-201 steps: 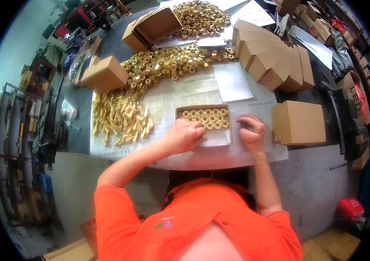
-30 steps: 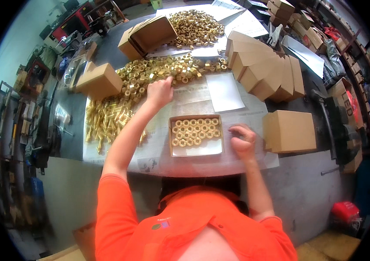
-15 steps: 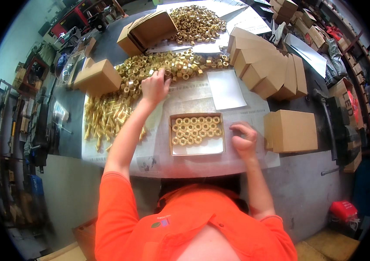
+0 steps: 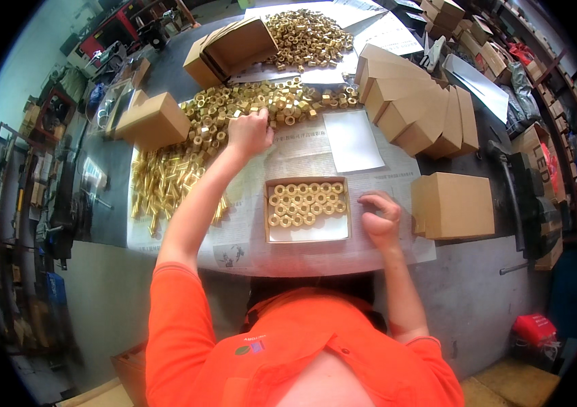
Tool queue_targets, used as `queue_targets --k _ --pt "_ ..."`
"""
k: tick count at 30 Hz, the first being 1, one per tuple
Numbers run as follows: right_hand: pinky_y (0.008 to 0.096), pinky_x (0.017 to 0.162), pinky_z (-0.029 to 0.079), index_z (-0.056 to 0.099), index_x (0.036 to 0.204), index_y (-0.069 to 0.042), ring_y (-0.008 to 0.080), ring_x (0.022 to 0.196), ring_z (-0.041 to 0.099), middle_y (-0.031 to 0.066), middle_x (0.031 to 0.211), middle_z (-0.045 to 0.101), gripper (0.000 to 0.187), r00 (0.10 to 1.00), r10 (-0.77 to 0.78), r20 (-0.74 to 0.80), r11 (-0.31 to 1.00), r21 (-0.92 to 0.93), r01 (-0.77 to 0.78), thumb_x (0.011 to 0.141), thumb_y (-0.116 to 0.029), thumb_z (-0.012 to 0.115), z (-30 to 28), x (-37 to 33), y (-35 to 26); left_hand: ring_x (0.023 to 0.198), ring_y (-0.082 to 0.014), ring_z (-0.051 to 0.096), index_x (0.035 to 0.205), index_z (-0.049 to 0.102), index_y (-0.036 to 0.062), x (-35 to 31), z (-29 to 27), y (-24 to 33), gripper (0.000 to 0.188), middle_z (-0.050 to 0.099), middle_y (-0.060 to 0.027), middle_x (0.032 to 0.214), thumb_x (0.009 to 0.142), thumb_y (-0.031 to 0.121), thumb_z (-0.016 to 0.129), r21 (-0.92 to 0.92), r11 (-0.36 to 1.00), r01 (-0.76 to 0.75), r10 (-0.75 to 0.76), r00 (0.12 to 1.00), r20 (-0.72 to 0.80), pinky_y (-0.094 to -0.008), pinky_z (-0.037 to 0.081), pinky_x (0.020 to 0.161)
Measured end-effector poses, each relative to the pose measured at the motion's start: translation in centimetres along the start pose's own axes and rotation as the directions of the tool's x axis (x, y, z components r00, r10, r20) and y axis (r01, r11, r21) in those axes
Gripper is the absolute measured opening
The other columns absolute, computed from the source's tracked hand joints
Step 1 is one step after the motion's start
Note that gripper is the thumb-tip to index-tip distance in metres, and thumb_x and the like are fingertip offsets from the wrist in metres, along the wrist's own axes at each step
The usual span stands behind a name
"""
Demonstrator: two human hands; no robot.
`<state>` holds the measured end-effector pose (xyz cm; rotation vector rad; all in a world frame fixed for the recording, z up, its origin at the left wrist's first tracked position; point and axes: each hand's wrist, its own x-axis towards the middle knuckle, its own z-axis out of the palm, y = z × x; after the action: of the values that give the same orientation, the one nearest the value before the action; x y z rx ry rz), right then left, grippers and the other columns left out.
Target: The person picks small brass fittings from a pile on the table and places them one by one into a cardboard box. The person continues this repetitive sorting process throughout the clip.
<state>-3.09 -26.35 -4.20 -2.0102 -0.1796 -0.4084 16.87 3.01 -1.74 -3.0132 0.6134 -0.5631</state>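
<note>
Nuts [image 4: 234,100] at upper centre seem heaped handy for our left hand [image 4: 250,133]; its grip we can't tell. Our right hand [image 4: 382,217] curls loosely, fingers parted from thumb.

Between your left hand [image 4: 250,131] and the shallow, open-topped cardboard box [image 4: 307,234] you have an open lane over the grey printed newspaper [image 4: 294,154]; the flat white sheet of paper [image 4: 353,142] to its right lies low enough to pass over. Past your left fingers, the loose heap of hexagonal brass nuts [image 4: 290,103] blocks a low path, and on your left the pile of slender brass fittings [image 4: 158,183] crowds your forearm. Your right hand [image 4: 381,217] takes up the gap between the open-topped box and the squarish brown carton [image 4: 463,205]. The fanned row of tan cardboard boxes [image 4: 414,115] bars your far right.
</note>
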Motion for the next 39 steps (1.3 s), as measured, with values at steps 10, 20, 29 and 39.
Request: queue_targets --k 10,20,29,39 --pt "0.0315 0.078 0.050 0.064 0.085 0.002 0.0280 0.083 0.062 0.0149 0.090 0.065 0.026 1.000 0.000 -0.002 1.000 0.027 0.000 0.062 -0.004 0.054 0.0 -0.2 0.4 0.061 -0.0221 0.065 0.084 0.066 0.0015 -2.7 -2.7 0.5 0.026 0.067 -0.0131 0.069 0.072 0.024 0.068 -0.440 0.889 0.122 -0.067 0.988 0.138 -0.0347 0.052 0.059" --pt "0.0313 0.079 0.050 0.065 0.084 0.003 0.0272 0.085 0.063 0.0153 0.089 0.066 0.027 0.999 0.041 -0.028 0.999 0.031 -0.040 0.060 -0.002 0.053 0.1 -0.2 0.4 0.060 -0.0037 0.048 0.073 0.059 0.0016 -5.4 -9.8 6.2 0.028 0.052 0.0033 0.063 0.075 0.019 0.081 -0.809 0.553 0.198 0.247 0.889 0.386 -0.0222 0.040 0.052" --pt "0.0309 0.080 0.049 0.066 0.083 0.003 0.0270 0.086 0.063 0.0144 0.089 0.067 0.027 0.996 0.082 -0.025 0.994 0.069 -0.080 0.060 -0.002 0.053 0.1 -0.1 -0.3 0.069 -0.0279 0.063 0.078 0.060 0.0074 -10.7 -8.9 11.1 0.023 0.061 -0.0069 0.075 0.074 0.025 0.075 -0.661 0.684 -0.308 0.500 0.858 0.117 -0.0380 0.050 0.058" --pt "0.0314 0.080 0.050 0.067 0.083 0.003 0.0273 0.088 0.063 0.0150 0.090 0.067 0.027 0.997 0.072 -0.034 0.996 0.064 -0.070 0.060 -0.003 0.054 0.1 -0.3 0.2 0.066 -0.0281 0.063 0.081 0.062 0.0080 -11.1 -7.9 11.9 0.012 0.061 -0.0066 0.078 0.080 0.020 0.066 -0.522 0.764 -0.378 0.519 0.842 0.150 -0.0396 0.049 0.054"
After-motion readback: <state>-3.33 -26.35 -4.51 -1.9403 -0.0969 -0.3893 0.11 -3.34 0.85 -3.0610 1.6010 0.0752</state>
